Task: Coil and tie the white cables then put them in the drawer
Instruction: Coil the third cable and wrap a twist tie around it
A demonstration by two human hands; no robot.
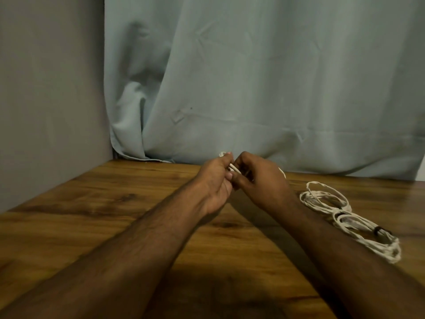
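White cable (232, 168), thin and limp, looks light and springy, best pinched where its loops cross. In the head view the left hand (215, 183) and right hand (261, 181) curl their fingers (239, 180) round it above the table (92, 203); its visible strand slants left-up to right-down. Tied coils (349, 217) lie right, stretching diagonally.

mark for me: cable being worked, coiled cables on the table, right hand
white cable (232, 167): head view, short stretch showing between the two hands.
coiled cables (326, 200): head view, loops of the far coil.
right hand (259, 180): head view, back of the hand.
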